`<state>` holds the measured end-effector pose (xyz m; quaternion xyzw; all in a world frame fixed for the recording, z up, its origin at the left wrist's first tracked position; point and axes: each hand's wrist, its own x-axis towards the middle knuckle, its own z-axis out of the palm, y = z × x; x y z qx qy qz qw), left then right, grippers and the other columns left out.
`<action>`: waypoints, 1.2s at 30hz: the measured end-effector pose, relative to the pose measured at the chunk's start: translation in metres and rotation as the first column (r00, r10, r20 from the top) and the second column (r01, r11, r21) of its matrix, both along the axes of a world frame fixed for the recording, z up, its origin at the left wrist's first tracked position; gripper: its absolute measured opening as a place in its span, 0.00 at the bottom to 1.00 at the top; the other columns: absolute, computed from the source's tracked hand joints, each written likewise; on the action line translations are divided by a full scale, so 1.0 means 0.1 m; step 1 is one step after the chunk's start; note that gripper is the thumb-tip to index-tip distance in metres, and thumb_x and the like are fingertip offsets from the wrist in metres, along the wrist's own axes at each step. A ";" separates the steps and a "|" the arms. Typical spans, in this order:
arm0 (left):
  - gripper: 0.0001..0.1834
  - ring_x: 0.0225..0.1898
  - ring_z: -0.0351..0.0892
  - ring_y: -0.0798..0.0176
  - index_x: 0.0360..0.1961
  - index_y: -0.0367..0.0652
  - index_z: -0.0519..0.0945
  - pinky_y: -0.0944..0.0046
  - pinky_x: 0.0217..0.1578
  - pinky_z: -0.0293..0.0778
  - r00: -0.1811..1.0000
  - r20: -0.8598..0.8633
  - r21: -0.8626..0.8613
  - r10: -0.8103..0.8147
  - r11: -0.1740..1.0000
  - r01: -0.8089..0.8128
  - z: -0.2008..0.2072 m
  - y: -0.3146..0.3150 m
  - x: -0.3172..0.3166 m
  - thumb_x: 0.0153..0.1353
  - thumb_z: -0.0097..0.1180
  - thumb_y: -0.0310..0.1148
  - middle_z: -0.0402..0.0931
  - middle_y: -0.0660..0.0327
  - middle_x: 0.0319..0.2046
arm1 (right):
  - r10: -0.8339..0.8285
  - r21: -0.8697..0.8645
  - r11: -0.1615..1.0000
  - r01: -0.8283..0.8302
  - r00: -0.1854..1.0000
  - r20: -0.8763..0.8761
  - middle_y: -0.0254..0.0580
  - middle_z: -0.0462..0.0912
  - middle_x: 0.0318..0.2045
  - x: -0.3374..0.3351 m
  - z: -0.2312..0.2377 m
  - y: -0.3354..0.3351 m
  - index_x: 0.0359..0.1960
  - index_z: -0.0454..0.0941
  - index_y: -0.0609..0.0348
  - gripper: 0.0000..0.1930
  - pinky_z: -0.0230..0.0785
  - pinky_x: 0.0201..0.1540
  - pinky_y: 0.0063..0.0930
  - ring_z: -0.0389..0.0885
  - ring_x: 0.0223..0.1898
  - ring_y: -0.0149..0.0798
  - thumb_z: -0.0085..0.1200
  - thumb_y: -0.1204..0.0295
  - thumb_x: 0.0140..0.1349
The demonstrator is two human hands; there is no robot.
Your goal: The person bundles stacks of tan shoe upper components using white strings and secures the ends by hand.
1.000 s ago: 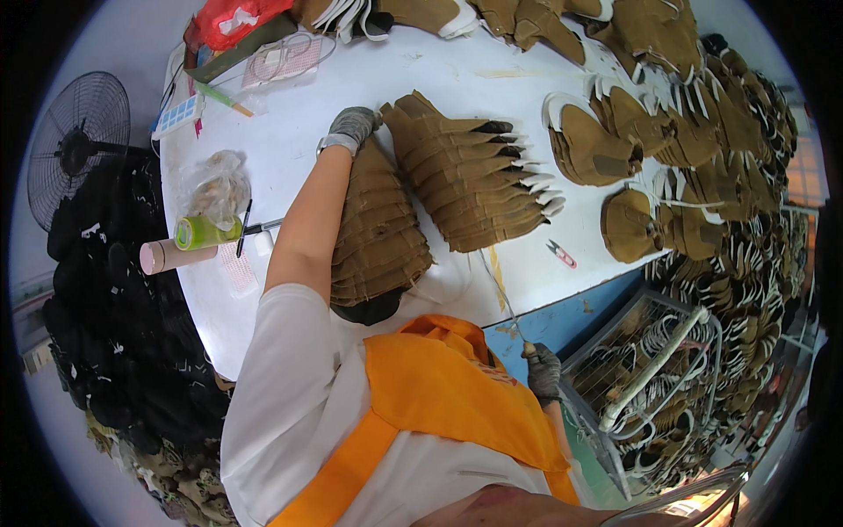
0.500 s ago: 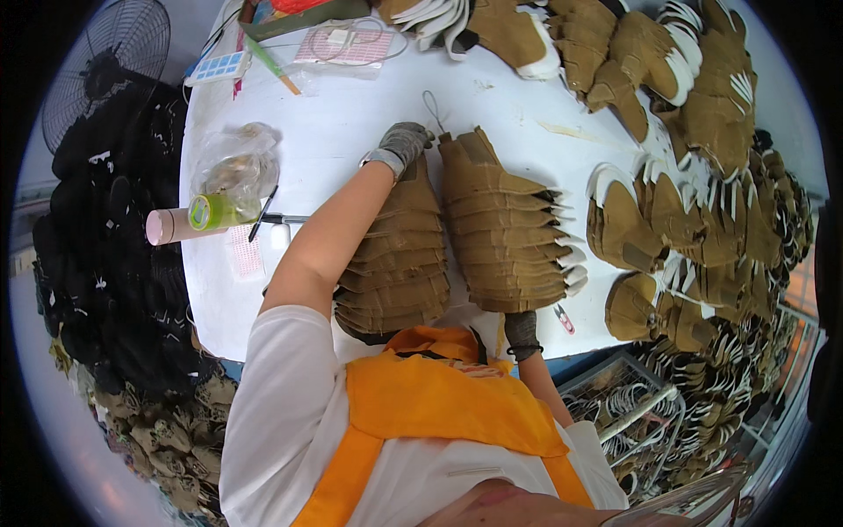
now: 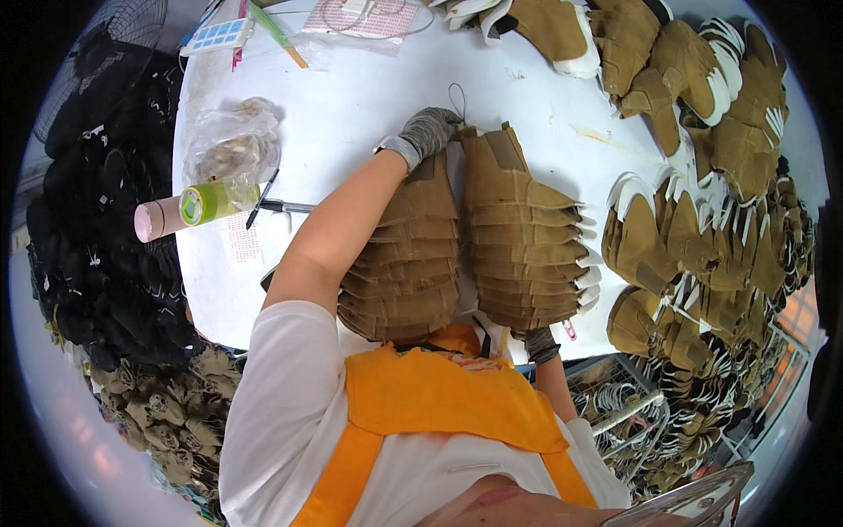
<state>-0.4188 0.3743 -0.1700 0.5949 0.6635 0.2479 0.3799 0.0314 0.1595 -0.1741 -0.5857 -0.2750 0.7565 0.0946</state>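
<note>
Two nested rows of brown suede-like shoe uppers lie side by side on the white table, a left row and a right row with white linings sticking out along its right side. My left hand, in a grey glove, reaches over the left row to the far end of both. Its fingers are closed at the tip of the right row, beside a thin cord loop; what they pinch is too small to make out. My gloved right hand is at the near end of the right row, its fingers mostly hidden under the uppers.
More brown uppers are heaped along the table's right side and far right. On the left are a plastic bag, a green-lidded jar, a pink bottle and a pen. A metal basket stands below the right edge.
The view has shifted a little. My left hand still stays at the far tip, slightly farther right in view. My right hand has slid further under the near end of the right row.
</note>
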 end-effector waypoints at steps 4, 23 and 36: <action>0.13 0.41 0.78 0.52 0.37 0.43 0.81 0.58 0.43 0.71 0.985 -0.118 -0.100 0.130 0.985 -0.142 0.27 -0.03 0.03 0.60 0.49 0.39 0.79 0.51 0.38 | -0.192 -0.167 0.968 0.187 0.981 -0.013 0.31 0.65 0.18 -0.03 0.18 -0.19 0.29 0.69 0.51 0.14 0.51 0.20 0.25 0.59 0.16 0.28 0.50 0.55 0.62; 0.19 0.30 0.74 0.63 0.42 0.46 0.80 0.63 0.35 0.70 0.702 0.427 -0.324 0.569 0.822 -0.469 -0.62 0.18 -0.29 0.63 0.46 0.48 0.77 0.61 0.27 | -0.068 0.013 0.996 0.084 0.688 0.723 0.36 0.77 0.24 1.97 1.61 -3.72 0.25 0.77 0.56 0.27 0.63 0.43 0.36 0.73 0.34 0.37 0.48 0.42 0.59; 0.13 0.27 0.75 0.66 0.40 0.32 0.77 0.70 0.30 0.72 0.714 0.580 -0.235 0.393 0.920 -0.314 0.27 -0.13 0.12 0.62 0.52 0.33 0.78 0.59 0.29 | -0.410 0.764 0.540 -0.353 0.683 0.605 0.47 0.78 0.28 0.86 1.72 -0.37 0.35 0.77 0.59 0.19 0.66 0.37 0.34 0.75 0.31 0.45 0.44 0.55 0.65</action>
